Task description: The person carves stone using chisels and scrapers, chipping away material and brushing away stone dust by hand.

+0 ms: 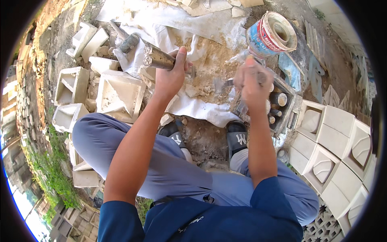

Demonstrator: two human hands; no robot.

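My left hand (173, 78) is closed round a dirty brown piece made of two rods or tubes side by side (160, 59), their round pale ends pointing left. My right hand (254, 82), smeared by motion, is closed in a fist. From it a tool with a thin metal end (227, 83) sticks out to the left; its exact kind is blurred. The hands are apart, above a white cloth (201, 105) strewn with sandy crumbs and chips. By my right wrist, a box holds several round-ended cylinders (279, 99).
A blue, red and white bucket (272, 34) stands at the far right. At the far left lies a hammer (128, 42). Pale hollow blocks (119, 94) are heaped to my left, and rows of pale blocks (340, 121) stand to my right. My sandalled feet are below the cloth.
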